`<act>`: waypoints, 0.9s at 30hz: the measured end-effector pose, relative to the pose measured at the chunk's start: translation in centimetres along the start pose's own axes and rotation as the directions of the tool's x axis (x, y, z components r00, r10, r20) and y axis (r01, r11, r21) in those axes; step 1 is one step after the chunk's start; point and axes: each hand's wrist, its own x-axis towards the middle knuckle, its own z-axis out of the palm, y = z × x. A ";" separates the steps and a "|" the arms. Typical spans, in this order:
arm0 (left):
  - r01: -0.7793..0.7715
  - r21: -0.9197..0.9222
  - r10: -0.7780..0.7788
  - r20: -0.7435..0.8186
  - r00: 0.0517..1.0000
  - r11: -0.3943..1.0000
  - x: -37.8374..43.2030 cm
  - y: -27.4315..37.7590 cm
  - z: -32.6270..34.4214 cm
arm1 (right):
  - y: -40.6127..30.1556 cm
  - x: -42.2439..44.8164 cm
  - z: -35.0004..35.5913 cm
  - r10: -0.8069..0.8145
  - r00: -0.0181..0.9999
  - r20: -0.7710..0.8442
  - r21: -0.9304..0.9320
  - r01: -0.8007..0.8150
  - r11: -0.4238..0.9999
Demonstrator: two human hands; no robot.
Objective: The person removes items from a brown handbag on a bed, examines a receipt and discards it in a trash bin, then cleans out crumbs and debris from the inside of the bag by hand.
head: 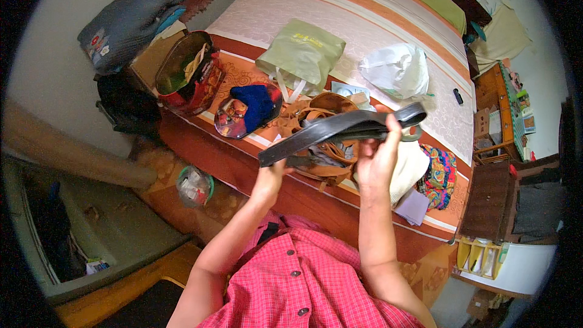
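A black leather belt (314, 132), folded into loops, is stretched between my two hands above the bed. My left hand (269, 181) grips its lower left end from below. My right hand (379, 159) pinches the folded layers near the other end, where a loop stands up past my fingers. Underneath, a brown handbag (334, 100) lies with its straps and some grey cloth showing; the belt hides part of it. Just right of my right hand are a cream cloth (410, 166), a folded lilac cloth (412, 207) and a colourful patterned textile (441, 175).
On the bed (364, 9) lie an olive bag (305, 50), a white plastic bag (396, 69) and a blue cloth (251, 105) on a patterned lid (231, 117). An open red box (189, 86) stands left. A lined waste bin (194, 187) is on the floor.
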 end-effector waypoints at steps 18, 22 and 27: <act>0.501 -0.411 -0.342 0.401 0.850 0.762 -4.9 6.6 -5.6 | 1.1 -2.8 2.7 -0.089 0.349 0.933 -0.222 0.751 0.622; 0.375 -0.407 -0.252 0.325 0.912 0.833 -2.9 8.0 -4.6 | 1.7 -5.4 3.1 0.143 0.030 0.989 -0.124 0.688 0.715; 0.149 -0.248 -0.100 0.198 0.975 0.957 -2.2 7.5 -4.7 | 1.9 -5.4 3.0 0.288 0.019 0.958 -0.266 0.446 0.855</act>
